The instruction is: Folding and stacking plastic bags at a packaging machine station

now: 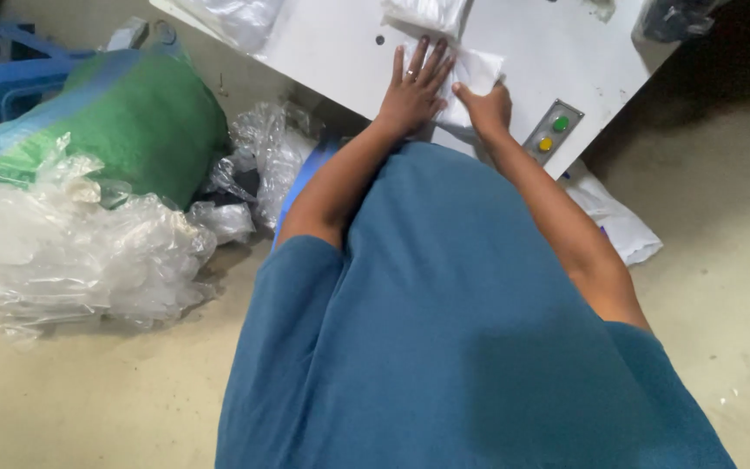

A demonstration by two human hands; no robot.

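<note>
White folded cloth [472,80] lies flat on the white worktable [549,52], close to the table's near edge and directly under both hands, so neither hand has to reach: the piece sits between them and slightly beyond, its long axis running roughly from the person's near left to far right, with one corner poking out past the right hand toward the far side. Going from the big things down: the worktable slants across the top of the view, a blue-sleeved torso fills the lower middle, a heap of crumpled clear plastic bags [71,252] spreads over the floor on the person's left beside a green and blue sack [132,122], and a flat white bag [614,217] lies on the floor under the table's corner on the right. On the table, beyond the cloth, a second pile of white fabric [423,13] sits at the frame's upper edge (only its lower part shows). The left hand [411,91] is spread wide and pressed palm down, fingers fanned, covering the cloth's left part. The right hand [484,108] is curled, thumb pointing across toward the left hand, pinching the near edge of the cloth; how much fabric it grips is hidden beneath the knuckles. Just beside that hand, a small grey button panel [553,132] carries one green and one yellow button.
</note>
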